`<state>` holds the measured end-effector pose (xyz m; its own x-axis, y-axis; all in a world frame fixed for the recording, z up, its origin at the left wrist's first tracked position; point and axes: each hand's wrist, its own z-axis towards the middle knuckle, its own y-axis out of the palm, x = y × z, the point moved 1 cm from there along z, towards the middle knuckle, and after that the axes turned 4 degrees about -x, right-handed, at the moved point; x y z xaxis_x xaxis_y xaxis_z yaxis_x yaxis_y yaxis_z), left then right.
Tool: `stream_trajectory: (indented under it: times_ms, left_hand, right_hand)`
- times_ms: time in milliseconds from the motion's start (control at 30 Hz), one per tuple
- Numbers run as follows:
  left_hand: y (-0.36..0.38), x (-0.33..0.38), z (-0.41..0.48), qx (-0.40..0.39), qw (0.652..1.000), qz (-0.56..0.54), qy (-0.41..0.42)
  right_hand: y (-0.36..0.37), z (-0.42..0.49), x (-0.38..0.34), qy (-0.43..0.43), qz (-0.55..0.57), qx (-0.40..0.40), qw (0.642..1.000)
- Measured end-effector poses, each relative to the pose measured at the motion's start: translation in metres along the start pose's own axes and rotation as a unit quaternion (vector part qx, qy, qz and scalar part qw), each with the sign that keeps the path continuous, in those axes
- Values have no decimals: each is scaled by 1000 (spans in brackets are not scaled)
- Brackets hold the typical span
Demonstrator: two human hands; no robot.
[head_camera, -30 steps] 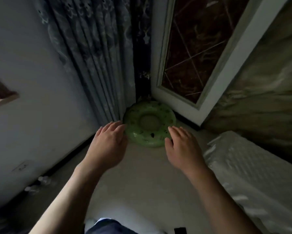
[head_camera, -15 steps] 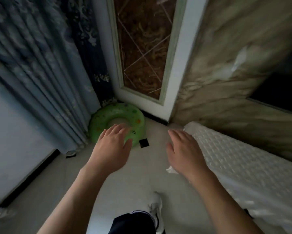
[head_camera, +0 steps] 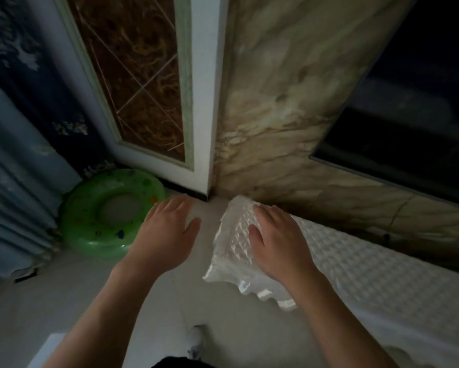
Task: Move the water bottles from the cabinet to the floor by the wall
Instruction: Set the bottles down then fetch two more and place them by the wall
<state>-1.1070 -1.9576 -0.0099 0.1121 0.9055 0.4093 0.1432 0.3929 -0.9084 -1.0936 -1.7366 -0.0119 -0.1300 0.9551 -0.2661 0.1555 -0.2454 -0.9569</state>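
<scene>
Right of the green inflatable plastic ring, left hand and right hand hung empty, fingers relaxed; probably between carries, a water bottle to fetch next.

swim ring: right rim behind left hand | quilted cover: cut by right edge | shoe: heel hidden

view: one wide-angle camera, worn on the person's head | faces: forward and steeply down at the floor beside the marble wall | range: near the corner, from above
</scene>
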Motion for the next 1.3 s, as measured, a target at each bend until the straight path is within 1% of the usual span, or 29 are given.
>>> stream_trajectory:
  times_ms: [100, 233, 333, 400, 500, 633, 800, 967, 1133, 1300]
  left_hand:
    - [6, 30, 8, 0, 1000, 17, -20]
    - [27, 62, 8, 10, 997, 23, -73]
    - [50, 102, 0, 32, 993, 19, -116]
    - [71, 135, -12, 43, 986, 11, -158]
    - [98, 185, -30, 57, 976, 0, -210]
    - [117, 240, -54, 62, 967, -5, -248]
    - [139, 296, -80, 70, 960, -15, -271]
    - [177, 338, -108, 67, 957, -24, -282]
    - [221, 384, -148, 77, 958, -33, -273]
    - [246, 453, -189, 85, 956, -47, -277]
  right_hand:
    - [-7, 14, 29, -20, 12, 15, 1000]
    - [-8, 27, 72, -66, 39, -4, 997]
    - [-13, 30, 116, -112, 42, -7, 993]
    - [-14, 29, 147, -149, 37, -28, 988]
    - [-20, 19, 189, -182, 27, -60, 981]
    - [-38, -7, 232, -212, 31, -77, 974]
    - [-51, -41, 271, -230, 40, -78, 969]
    - [-48, -82, 315, -239, 46, -83, 966]
    - [-53, -140, 372, -231, 29, -80, 969]
    - [-69, -210, 427, -236, 19, -77, 968]
